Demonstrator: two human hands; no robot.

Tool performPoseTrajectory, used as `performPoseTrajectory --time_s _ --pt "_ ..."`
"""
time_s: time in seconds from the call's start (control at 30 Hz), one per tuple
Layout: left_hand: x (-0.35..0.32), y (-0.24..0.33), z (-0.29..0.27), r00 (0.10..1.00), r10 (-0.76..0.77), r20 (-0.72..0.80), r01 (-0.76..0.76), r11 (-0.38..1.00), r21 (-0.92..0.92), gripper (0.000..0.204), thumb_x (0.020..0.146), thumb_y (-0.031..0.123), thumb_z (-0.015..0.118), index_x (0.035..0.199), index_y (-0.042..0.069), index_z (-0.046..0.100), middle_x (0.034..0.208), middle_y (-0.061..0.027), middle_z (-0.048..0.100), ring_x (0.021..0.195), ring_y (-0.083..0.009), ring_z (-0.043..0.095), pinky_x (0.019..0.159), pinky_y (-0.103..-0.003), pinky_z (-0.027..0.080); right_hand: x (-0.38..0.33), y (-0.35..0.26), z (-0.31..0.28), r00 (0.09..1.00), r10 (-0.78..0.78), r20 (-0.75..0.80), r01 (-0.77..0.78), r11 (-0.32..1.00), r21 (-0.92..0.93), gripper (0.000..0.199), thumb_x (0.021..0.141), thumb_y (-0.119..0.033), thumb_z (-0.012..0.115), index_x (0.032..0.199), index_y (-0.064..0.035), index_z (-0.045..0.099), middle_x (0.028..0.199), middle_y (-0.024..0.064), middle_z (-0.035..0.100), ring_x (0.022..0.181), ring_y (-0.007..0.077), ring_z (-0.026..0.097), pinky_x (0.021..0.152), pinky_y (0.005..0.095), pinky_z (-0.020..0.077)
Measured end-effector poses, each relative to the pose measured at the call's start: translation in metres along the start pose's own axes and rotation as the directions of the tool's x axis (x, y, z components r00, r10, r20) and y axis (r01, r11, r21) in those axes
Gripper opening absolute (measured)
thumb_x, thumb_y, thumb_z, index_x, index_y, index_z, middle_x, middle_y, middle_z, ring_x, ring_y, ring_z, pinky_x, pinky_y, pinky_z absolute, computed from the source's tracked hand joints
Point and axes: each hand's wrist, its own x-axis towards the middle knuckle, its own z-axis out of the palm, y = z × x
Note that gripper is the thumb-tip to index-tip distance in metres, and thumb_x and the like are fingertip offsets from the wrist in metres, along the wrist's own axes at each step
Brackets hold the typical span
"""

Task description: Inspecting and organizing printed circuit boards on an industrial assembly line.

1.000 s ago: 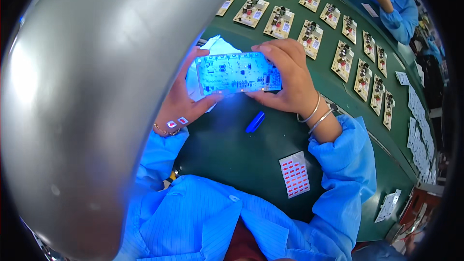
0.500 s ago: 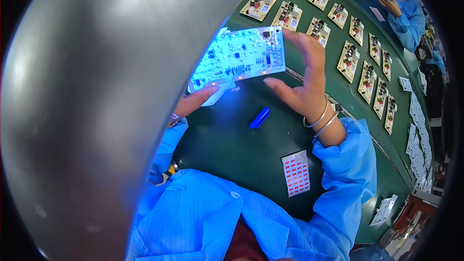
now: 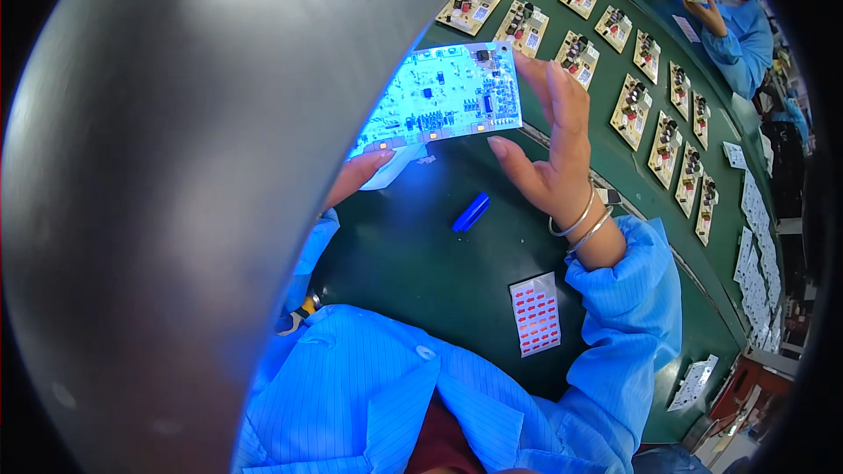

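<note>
A circuit board [image 3: 457, 92] is lit bright blue, its component side facing me. At its lower left edge is the thumb of my left hand [image 3: 356, 180], gripping it; the rest of that hand and the board's left end are hidden by a large grey lamp hood [image 3: 202, 167]. My right hand [image 3: 558, 145] is at the board's right end, open, with the thumb apart from the fingers. Its fingertips meet the upper right corner, and whether they touch it I cannot tell. Under the board hangs a pale slip [image 3: 395, 167]. Below lies a blue pen cap [image 3: 471, 211].
A sheet of red arrow stickers [image 3: 536, 314] lies on the green bench [image 3: 421, 272]. Beyond a metal rail, several tan boards with components [image 3: 631, 111] stand in rows. White boards [image 3: 757, 272] line the far right. A co-worker in blue [image 3: 733, 44] holds a board at upper right.
The board has shifted slightly and looks more evenly lit. My right hand's fingers have drawn a little closer together at its edge. The co-worker's hands have moved.
</note>
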Motion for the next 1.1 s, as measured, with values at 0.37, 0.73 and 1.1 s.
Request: performPoseTrajectory --time_s 0.37,0.73,1.1 --pt "-0.004 0.001 0.002 0.994 -0.090 -0.067 0.089 0.996 -0.028 0.084 0.063 0.015 0.069 0.126 0.008 0.014 0.106 -0.0209 0.045 0.096 -0.0271 0.048 0.083 -0.039 0.040 -0.004 0.000 0.000 0.995 0.033 0.098 -0.034 0.999 0.010 0.072 0.072 -0.021 0.061 0.128 -0.0016 0.021 0.118 0.0155 0.046 0.107 0.0272 0.041 0.092 0.0358 0.0251" --pt "-0.006 0.009 0.006 0.899 -0.431 -0.081 0.409 0.891 -0.200 0.083 0.064 0.023 0.070 0.125 0.002 0.018 0.105 -0.0151 0.045 0.097 -0.0218 0.047 0.086 -0.033 0.038 -0.004 -0.001 0.000 0.996 0.054 0.077 -0.053 0.999 -0.012 0.068 0.070 -0.020 0.060 0.127 -0.0027 0.026 0.111 0.0109 0.052 0.098 0.0266 0.045 0.086 0.0377 0.0294" --pt "-0.011 0.007 0.015 0.696 -0.709 -0.110 0.544 0.621 -0.565 0.080 0.067 0.042 0.066 0.121 -0.001 0.026 0.102 -0.0151 0.047 0.096 -0.0223 0.050 0.084 -0.032 0.040 -0.011 -0.001 0.001 0.999 0.044 -0.012 -0.044 0.999 0.024 0.066 0.073 -0.016 0.057 0.128 -0.0027 0.023 0.113 0.0128 0.051 0.098 0.0276 0.045 0.086 0.0383 0.0293"
